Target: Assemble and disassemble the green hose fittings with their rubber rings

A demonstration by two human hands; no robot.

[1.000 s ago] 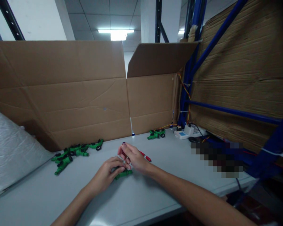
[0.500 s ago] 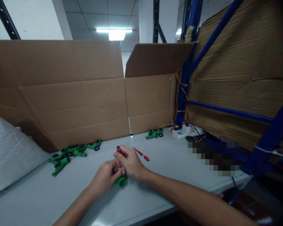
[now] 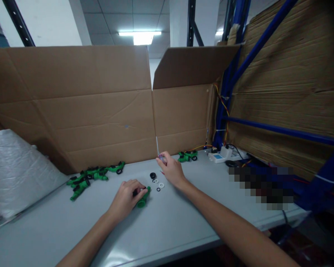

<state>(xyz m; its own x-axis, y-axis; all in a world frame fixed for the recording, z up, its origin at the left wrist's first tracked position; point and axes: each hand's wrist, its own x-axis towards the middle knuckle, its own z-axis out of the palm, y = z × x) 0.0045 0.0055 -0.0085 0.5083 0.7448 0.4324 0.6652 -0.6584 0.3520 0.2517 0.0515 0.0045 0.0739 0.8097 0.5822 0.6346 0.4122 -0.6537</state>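
Note:
My left hand [image 3: 128,194] is closed around a green plastic pipe fitting [image 3: 141,202] low over the table, its fingers hiding part of it. My right hand [image 3: 171,167], farther back, pinches a slim purple-handled tool [image 3: 160,158]; its shaft cannot be made out clearly. Between the hands lie a round black cap [image 3: 153,175], a white ring [image 3: 161,185] and a small black O-ring [image 3: 158,189], with other small rings beside the cap. A red tip of the screwdriver [image 3: 162,172] shows at my right hand's edge, the rest covered.
Several green fittings with black parts [image 3: 89,175] lie at the back left, and more [image 3: 187,156] at the back right. A white sack [image 3: 25,174] leans on the left. Cardboard [image 3: 108,122] walls the back; a power strip [image 3: 218,156] and blue rack post stand right.
My right hand has lifted off the fitting and moved back and right with the purple-handled tool. My left hand stays on the fitting. The cap and rings have come into view.

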